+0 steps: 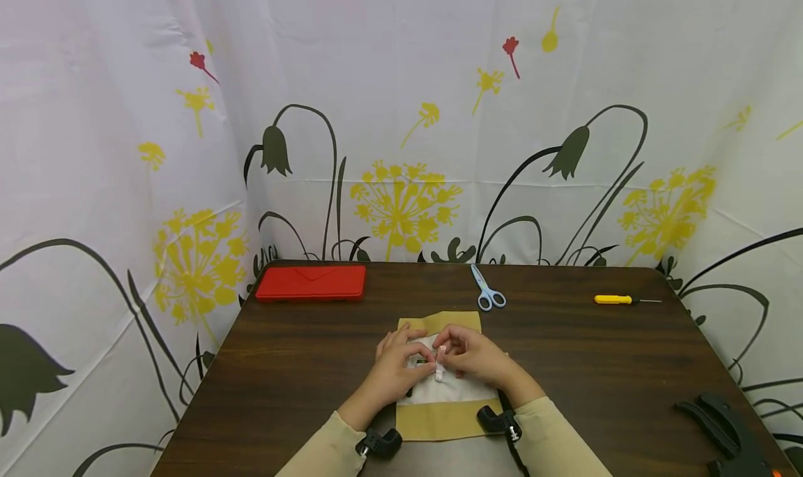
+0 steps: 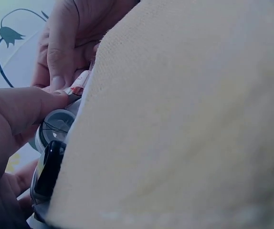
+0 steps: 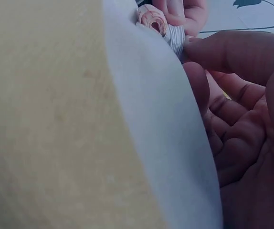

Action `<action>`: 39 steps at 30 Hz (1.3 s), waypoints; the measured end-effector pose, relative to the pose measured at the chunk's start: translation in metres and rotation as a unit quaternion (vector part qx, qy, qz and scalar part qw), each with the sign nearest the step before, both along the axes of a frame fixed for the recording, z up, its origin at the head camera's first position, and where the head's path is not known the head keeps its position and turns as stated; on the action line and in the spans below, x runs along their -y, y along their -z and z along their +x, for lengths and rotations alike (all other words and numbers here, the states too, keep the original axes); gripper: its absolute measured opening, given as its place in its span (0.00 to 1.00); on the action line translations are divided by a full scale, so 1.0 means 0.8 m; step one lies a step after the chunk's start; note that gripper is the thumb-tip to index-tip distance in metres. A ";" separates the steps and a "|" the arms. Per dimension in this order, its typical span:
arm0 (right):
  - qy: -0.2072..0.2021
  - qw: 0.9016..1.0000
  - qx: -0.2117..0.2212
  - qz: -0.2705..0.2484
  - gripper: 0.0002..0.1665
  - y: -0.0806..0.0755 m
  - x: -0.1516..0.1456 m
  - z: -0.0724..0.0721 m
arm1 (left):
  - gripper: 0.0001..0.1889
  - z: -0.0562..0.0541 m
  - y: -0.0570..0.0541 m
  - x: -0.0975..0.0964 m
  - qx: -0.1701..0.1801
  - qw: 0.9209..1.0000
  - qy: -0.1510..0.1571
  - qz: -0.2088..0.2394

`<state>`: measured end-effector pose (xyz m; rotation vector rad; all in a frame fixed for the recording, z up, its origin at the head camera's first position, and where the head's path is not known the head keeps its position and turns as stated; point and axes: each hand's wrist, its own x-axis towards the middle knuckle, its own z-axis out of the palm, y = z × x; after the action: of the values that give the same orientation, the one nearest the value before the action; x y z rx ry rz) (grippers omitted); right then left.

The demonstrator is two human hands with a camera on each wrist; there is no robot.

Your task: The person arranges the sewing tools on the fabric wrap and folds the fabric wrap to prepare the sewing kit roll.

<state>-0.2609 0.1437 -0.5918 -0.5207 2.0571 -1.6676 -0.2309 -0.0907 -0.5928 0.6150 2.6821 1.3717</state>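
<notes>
A cloth with a white middle and tan bands lies in front of the person in the head view. Over its middle, both hands meet at a small rolled strip, white with reddish print. The left hand pinches it between thumb and fingertips. From the other side, the right hand pinches a white ribbed end beside the printed roll. A round clear-topped container and a glossy black piece sit beneath the left hand. Cloth hides much of both wrist views.
A red case lies at the back left of the dark wooden table. Light-blue scissors rest behind the cloth, and a yellow-handled screwdriver lies at the back right. A black tool lies at the front right.
</notes>
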 end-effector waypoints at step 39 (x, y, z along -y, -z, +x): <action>0.035 0.977 0.057 -0.201 0.12 0.016 -0.023 -0.013 | 0.35 -0.012 -0.010 0.024 0.040 0.994 0.089 -0.058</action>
<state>-0.2715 0.1619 -0.6046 -0.4683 1.6781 -2.1191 -0.2406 -0.1101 -0.5847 0.7512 2.5514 1.1621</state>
